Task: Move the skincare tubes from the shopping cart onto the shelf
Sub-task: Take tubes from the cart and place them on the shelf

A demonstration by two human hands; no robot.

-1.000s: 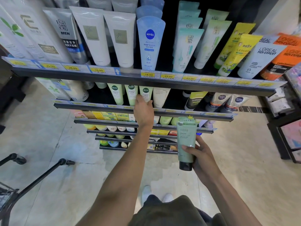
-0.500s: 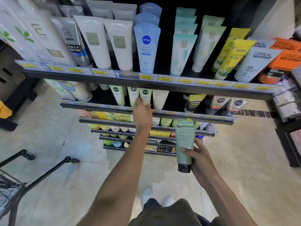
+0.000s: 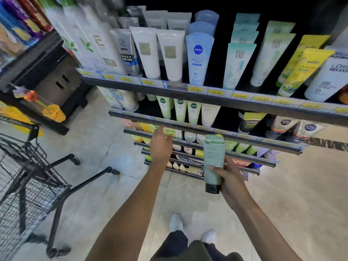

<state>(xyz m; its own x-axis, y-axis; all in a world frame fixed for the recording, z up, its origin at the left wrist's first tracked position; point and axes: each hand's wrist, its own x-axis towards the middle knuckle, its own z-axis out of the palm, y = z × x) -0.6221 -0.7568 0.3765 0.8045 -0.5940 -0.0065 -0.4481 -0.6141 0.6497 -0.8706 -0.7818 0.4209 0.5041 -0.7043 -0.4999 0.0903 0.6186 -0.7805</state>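
Observation:
My right hand point(image 3: 230, 178) grips a pale green tube point(image 3: 213, 159) with a black cap, upright, cap down, in front of the lower shelves. My left hand point(image 3: 161, 146) hangs open and empty in the air, a little below and clear of the second shelf point(image 3: 222, 133). On that shelf stand three light green tubes point(image 3: 179, 112) and a cream tube point(image 3: 209, 114). The black wire shopping cart point(image 3: 28, 178) is at the left edge; its contents cannot be made out.
The top shelf point(image 3: 212, 99) carries rows of white, blue, teal and yellow tubes behind price tags. Nivea Men tubes point(image 3: 295, 129) sit at the right of the second shelf. A dark display unit point(image 3: 43, 72) stands at the left. My white shoes point(image 3: 192, 230) are on the beige floor.
My left hand has drawn back from the light green tubes on the second shelf, down and to the left. The view has turned left, showing more of the cart. The right hand still holds its tube.

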